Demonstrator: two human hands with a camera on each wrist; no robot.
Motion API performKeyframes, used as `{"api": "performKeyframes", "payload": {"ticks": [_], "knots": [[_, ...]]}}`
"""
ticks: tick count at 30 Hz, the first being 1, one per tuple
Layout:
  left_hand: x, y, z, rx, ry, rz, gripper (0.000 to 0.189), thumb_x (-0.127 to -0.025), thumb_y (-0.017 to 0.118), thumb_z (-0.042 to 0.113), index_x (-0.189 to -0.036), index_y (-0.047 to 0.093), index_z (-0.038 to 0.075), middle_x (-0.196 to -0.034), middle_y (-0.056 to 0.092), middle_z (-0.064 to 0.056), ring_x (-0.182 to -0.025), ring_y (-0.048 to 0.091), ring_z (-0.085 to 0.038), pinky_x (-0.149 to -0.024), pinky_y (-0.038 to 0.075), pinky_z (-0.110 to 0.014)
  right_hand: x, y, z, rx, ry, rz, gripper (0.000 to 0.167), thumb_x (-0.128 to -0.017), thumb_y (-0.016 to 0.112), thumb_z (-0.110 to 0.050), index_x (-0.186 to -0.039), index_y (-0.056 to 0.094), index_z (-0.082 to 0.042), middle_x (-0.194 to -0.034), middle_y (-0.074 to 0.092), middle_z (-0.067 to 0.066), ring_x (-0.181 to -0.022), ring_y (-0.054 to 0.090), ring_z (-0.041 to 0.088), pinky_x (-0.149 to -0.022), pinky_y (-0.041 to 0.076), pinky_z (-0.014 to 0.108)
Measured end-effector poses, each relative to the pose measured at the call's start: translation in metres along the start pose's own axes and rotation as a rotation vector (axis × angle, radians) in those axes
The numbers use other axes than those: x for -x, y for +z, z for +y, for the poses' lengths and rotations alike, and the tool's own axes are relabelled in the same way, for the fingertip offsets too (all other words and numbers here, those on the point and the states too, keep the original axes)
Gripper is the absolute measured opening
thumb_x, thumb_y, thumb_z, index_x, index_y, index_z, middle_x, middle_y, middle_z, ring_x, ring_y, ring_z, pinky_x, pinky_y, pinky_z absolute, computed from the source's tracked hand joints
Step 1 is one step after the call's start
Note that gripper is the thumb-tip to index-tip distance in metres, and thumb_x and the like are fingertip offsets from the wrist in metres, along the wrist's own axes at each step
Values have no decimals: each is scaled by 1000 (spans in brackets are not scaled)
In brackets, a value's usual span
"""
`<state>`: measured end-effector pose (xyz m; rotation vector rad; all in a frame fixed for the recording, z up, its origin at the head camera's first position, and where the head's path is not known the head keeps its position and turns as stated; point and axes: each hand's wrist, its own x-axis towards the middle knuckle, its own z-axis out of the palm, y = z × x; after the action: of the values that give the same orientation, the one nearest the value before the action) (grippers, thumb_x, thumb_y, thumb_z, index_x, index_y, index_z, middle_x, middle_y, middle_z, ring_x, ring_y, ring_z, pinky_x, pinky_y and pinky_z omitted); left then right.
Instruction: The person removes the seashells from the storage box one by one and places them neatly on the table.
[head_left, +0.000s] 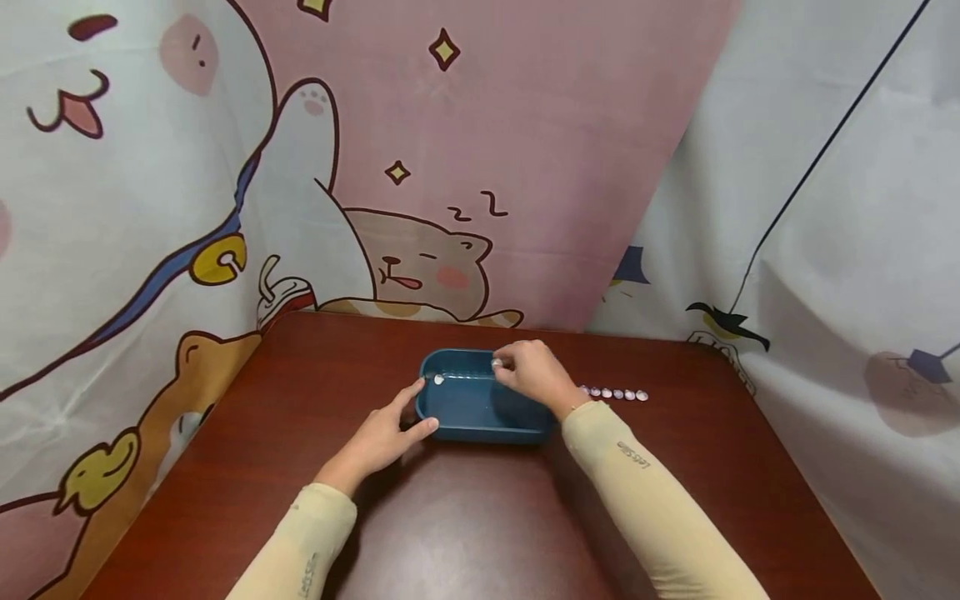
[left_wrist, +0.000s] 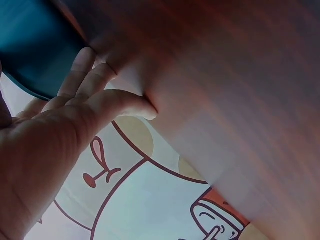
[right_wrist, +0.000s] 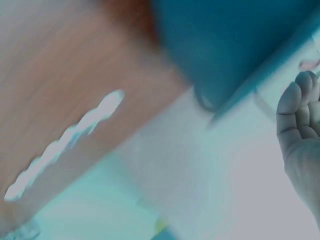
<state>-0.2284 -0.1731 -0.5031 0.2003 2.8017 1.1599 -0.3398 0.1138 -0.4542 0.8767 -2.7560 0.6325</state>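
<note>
A blue rectangular tray [head_left: 491,434] stands on the table. My left hand [head_left: 378,437] rests against its left end, index fingertip at the rim and thumb at the near left corner; in the left wrist view its fingers are fairly straight. Over the tray's far right part, my right hand [head_left: 536,372] pinches a small white, shiny round piece [head_left: 497,363] between thumb and fingertips. A similar white piece [head_left: 438,379] shows inside the tray, near the far left corner. Right of the tray, several small shiny round pieces [head_left: 618,395] lie in a row, its left end hidden by the right wrist.
The dark red-brown wooden table [head_left: 480,508] reaches back to a cloth [head_left: 570,167] printed with cartoon animals, which hangs behind it and along its sides. The right wrist view is blurred.
</note>
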Motion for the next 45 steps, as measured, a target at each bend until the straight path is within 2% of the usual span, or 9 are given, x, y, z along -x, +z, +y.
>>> {"api": "performKeyframes", "payload": {"ticks": [2, 5, 10, 14, 18, 22, 25, 34, 45], "knots": [[0, 1, 0, -6, 2, 2, 85, -101, 69, 57, -171, 29, 27, -153, 62, -20, -138, 62, -40, -113, 48, -62, 11, -18, 22, 4, 38, 37, 22, -96, 77, -17, -113, 83, -4, -102, 83, 10, -84, 75, 18, -80, 64, 41], [0, 2, 0, -3, -2, -3, 85, -102, 69, 55, -171, 29, 27, -153, 62, -20, -139, 61, -39, -114, 48, -62, 32, -44, 61, 8, 167, 59, 25, -98, 75, -18, -115, 82, -2, -104, 82, 13, -86, 75, 23, -82, 63, 46], [0, 1, 0, 11, 3, -9, 85, -102, 69, 55, -171, 29, 26, -151, 63, -19, -139, 62, -36, -114, 48, -60, 76, -80, 131, 32, 370, 77, 31, -101, 69, -23, -119, 80, -1, -114, 80, 21, -104, 74, 39, -91, 60, 57], [-1, 0, 1, 17, 13, -11, 85, -102, 69, 56, -171, 29, 26, -149, 65, -18, -136, 64, -34, -113, 49, -59, 111, -96, 175, 46, 466, 53, 35, -102, 68, -25, -121, 79, 2, -120, 77, 26, -110, 71, 44, -92, 58, 61], [-2, -1, 0, 16, 5, -13, 85, -102, 68, 56, -171, 29, 28, -149, 65, -17, -135, 64, -33, -113, 49, -59, 139, -98, 203, 91, 498, -7, 36, -101, 68, -25, -118, 78, 5, -121, 76, 29, -109, 71, 47, -92, 57, 63], [-1, -1, 0, 13, -5, -13, 85, -102, 69, 55, -171, 29, 28, -148, 65, -17, -133, 65, -33, -112, 50, -60, 156, -91, 217, 110, 499, -72, 35, -100, 68, -23, -117, 78, 6, -119, 76, 30, -108, 71, 48, -91, 57, 63], [-1, -1, 1, 7, -11, -10, 85, -102, 69, 55, -171, 29, 28, -147, 66, -17, -132, 66, -33, -112, 50, -60, 161, -84, 222, 93, 488, -100, 35, -101, 68, -23, -118, 77, 6, -120, 75, 30, -108, 71, 48, -91, 57, 63], [-1, -1, 3, 6, -11, -15, 84, -102, 69, 55, -171, 29, 30, -147, 66, -17, -133, 65, -32, -113, 49, -60, 163, -71, 228, 7, 499, -131, 36, -102, 74, -26, -127, 76, 0, -126, 73, 30, -112, 67, 47, -95, 54, 65], [-3, 0, 1, 0, -4, -13, 85, -101, 69, 58, -171, 29, 29, -143, 68, -15, -123, 68, -27, -110, 51, -58, 160, -69, 227, 34, 515, -148, 40, -104, 71, -29, -138, 72, -7, -142, 63, 34, -127, 60, 55, -101, 48, 71]]}}
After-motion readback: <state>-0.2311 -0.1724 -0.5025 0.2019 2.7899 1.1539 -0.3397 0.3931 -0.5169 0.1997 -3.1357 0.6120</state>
